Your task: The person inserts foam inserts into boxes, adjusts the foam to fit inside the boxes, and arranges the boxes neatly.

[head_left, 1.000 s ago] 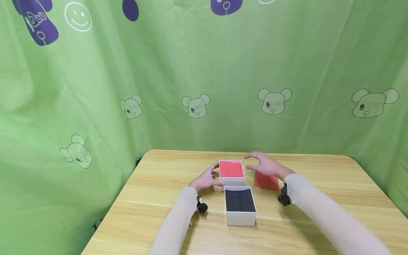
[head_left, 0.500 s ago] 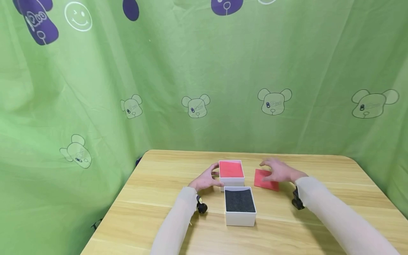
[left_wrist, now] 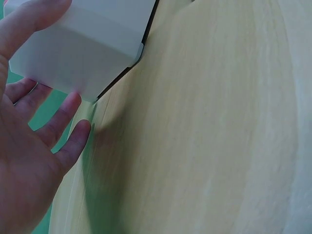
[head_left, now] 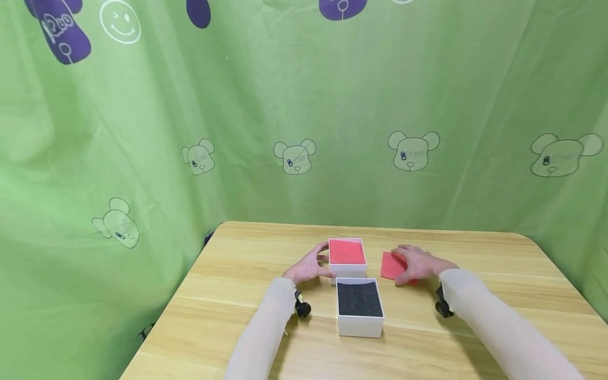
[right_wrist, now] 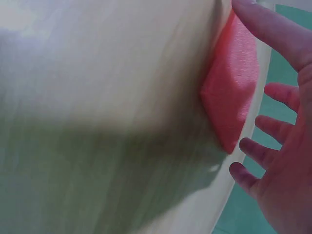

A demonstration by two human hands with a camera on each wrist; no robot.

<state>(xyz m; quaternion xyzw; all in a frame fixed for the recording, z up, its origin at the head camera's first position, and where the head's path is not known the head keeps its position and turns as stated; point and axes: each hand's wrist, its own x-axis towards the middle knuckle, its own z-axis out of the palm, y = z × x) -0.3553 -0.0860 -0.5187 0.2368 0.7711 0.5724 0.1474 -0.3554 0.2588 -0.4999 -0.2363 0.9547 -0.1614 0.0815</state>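
In the head view, a white box [head_left: 348,271] with a flat red piece [head_left: 347,252] inside stands toward the back of the table. My left hand [head_left: 307,266] holds its left side, thumb near the front corner and fingers reaching behind. The left wrist view shows the thumb [left_wrist: 41,14] across the box's white face. To the right, a loose red square [head_left: 391,264] with a finely textured surface lies on the table. My right hand [head_left: 418,264] spans it with spread fingers. In the right wrist view, its thumb overlaps one corner of the square [right_wrist: 231,83].
A second white box [head_left: 360,326], lined with dark grey material [head_left: 359,299], stands just in front of the first. The wooden table [head_left: 266,240] ends at a green curtain [head_left: 351,195] with bear prints.
My right hand has moved right and down from beside the box to the loose red square, bringing its thumb to the near edge. The left hand keeps its place at the box.
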